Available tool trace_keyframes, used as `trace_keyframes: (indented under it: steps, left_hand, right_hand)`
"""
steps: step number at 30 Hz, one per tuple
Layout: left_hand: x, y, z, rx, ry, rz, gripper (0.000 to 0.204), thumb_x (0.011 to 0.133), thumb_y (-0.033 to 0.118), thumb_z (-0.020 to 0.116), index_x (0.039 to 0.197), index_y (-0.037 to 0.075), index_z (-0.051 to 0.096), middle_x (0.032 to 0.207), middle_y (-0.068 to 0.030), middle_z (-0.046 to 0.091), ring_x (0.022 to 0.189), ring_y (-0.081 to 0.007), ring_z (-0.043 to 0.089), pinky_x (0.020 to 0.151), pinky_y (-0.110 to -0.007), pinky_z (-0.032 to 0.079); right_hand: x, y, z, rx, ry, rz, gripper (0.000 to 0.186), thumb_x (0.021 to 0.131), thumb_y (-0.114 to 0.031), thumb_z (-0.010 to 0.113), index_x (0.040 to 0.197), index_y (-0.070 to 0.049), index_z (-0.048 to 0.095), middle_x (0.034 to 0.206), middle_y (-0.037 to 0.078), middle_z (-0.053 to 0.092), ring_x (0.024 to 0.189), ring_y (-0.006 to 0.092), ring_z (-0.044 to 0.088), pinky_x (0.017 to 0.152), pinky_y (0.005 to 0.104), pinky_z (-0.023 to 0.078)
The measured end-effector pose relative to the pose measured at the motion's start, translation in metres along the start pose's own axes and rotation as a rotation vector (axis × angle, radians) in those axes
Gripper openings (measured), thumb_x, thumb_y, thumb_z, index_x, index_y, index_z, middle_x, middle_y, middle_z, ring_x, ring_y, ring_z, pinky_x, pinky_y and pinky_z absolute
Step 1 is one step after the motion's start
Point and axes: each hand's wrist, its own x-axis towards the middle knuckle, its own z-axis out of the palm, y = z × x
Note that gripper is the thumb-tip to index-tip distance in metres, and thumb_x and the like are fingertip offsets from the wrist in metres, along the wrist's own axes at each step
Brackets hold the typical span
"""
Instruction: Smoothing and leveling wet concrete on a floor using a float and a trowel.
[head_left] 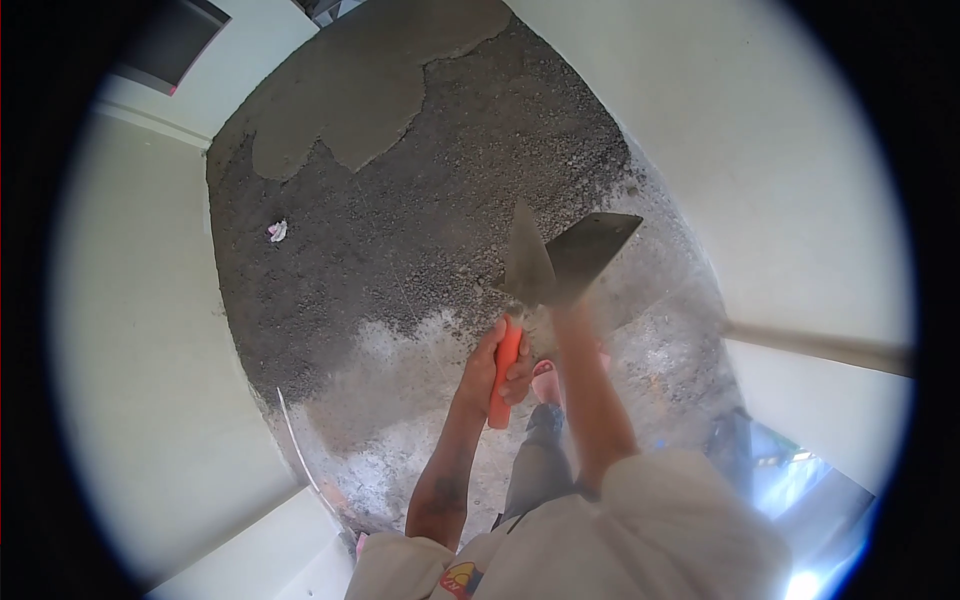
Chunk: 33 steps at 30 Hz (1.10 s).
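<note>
Left hand [497, 362] closed round orange handle of pointed trowel [526, 268], blade up ahead of the fist. Right hand [567, 305] blurred, mid-swing – looks gripped on flat steel float [592, 252], which crosses just beside trowel blade, prob. touching. Likely scraping mortar between tools. Next calls for steady wrists, then reach fwd to rough grey floor [380, 240] – smooth patch [345, 110] far ahead.

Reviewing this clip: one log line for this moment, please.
left hand: grips orange-handled trowel | right hand: blurred, at flat trowel | blades touching | floor: loose mortar, smoothed patch far end
</note>
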Motion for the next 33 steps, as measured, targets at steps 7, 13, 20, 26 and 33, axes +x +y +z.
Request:
trace_keyframes:
  steps: [7, 13, 20, 26, 33]
  left_hand:
    - [-0.019, -0.051, -0.030, -0.003, 0.023, -0.195, 0.051, 0.093, 0.061, 0.042, 0.084, 0.011, 0.050, 0.051, 0.0021, 0.038, 0.033, -0.0081, 0.032, 0.031, -0.024, 0.028]
    - [-0.034, -0.035, -0.060, 0.008, 0.158, -0.156, 0.053, 0.093, 0.063, 0.041, 0.091, 0.012, 0.053, 0.056, -0.0003, 0.044, 0.039, -0.0121, 0.038, 0.037, -0.027, 0.031]
    - [-0.013, 0.015, 0.009, 0.093, 0.017, 0.028, 0.054, 0.096, 0.062, 0.036, 0.093, 0.011, 0.050, 0.060, -0.0024, 0.046, 0.042, -0.0132, 0.041, 0.039, -0.028, 0.035]
    - [-0.019, 0.015, 0.012, 0.143, 0.064, -0.046, 0.056, 0.093, 0.066, 0.036, 0.090, 0.012, 0.050, 0.054, -0.0005, 0.042, 0.038, -0.0116, 0.039, 0.036, -0.026, 0.034]
    - [-0.021, 0.040, -0.001, 0.218, 0.182, -0.128, 0.055, 0.093, 0.065, 0.040, 0.089, 0.011, 0.049, 0.057, -0.0026, 0.046, 0.042, -0.0124, 0.042, 0.041, -0.028, 0.036]
  right_hand:
    - [0.076, -0.012, 0.002, -0.044, 0.017, 0.014, 0.034, 0.097, -0.030, 0.051, 0.120, -0.005, 0.056, 0.105, 0.009, 0.064, 0.093, 0.0223, 0.063, 0.079, 0.0372, 0.054]
    - [0.071, -0.024, -0.003, -0.082, 0.014, 0.037, 0.032, 0.097, -0.028, 0.051, 0.119, -0.005, 0.056, 0.104, 0.009, 0.064, 0.091, 0.0214, 0.063, 0.077, 0.0360, 0.054]
    - [0.058, 0.004, 0.014, -0.126, -0.009, 0.082, 0.031, 0.097, -0.027, 0.052, 0.117, -0.005, 0.057, 0.102, 0.008, 0.064, 0.088, 0.0205, 0.063, 0.075, 0.0345, 0.054]
    - [0.048, -0.001, 0.007, -0.164, 0.002, 0.099, 0.029, 0.097, -0.025, 0.052, 0.116, -0.004, 0.057, 0.101, 0.008, 0.064, 0.086, 0.0196, 0.063, 0.073, 0.0333, 0.054]
    - [0.035, 0.000, 0.008, -0.196, 0.010, 0.098, 0.027, 0.096, -0.023, 0.052, 0.115, -0.004, 0.058, 0.099, 0.008, 0.064, 0.084, 0.0186, 0.063, 0.071, 0.0319, 0.054]
